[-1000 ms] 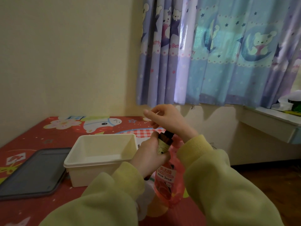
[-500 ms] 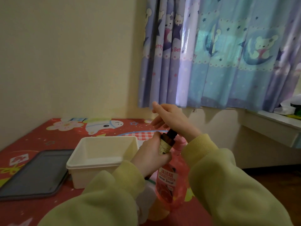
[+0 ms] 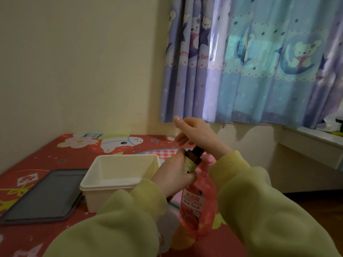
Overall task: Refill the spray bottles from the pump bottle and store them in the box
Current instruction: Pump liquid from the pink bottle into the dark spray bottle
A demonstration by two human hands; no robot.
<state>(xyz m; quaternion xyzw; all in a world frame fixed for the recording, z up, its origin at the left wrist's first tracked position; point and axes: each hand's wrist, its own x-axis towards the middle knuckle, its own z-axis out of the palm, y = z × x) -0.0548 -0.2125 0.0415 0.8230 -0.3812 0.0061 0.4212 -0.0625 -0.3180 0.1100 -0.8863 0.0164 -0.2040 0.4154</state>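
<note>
So the little brown spray bottle (image 3: 192, 161) stands near upright, top tipped a bit right, just in front of the pink pump bottle (image 3: 201, 203), with our left hand (image 3: 172, 177) wrapped round its body. Our right hand (image 3: 196, 134) sits straight above its dark top, along the bottle's long axis. We can't tell if it's pinching the cap, and the white box (image 3: 111, 184) is just left.

Tabletop (image 3: 55, 156) w/ red cartoon-print cover. On it: cream plastic box (image 3: 109, 184), open top, approx. centre; dark grey tray (image 3: 46, 193) flat, just L of box; pink pump bottle (image 3: 196, 206) upright, R of box.
</note>
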